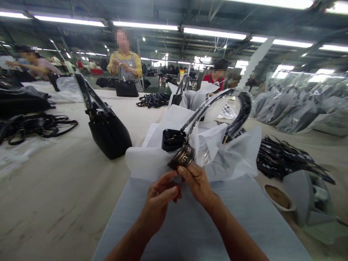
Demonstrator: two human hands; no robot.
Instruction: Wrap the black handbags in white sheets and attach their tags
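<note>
A black handbag wrapped in white tissue paper stands in front of me on a grey-blue cloth. Its black handles are sleeved in clear plastic. A black tag with gold lettering hangs from the near handle. My right hand pinches the tag's lower edge. My left hand is curled just below it, thumb and fingers meeting at the tag's bottom corner.
A bare black handbag stands to the left on the beige table. Black straps lie far left, more straps right. A tape dispenser sits at right. Other people work at the far end.
</note>
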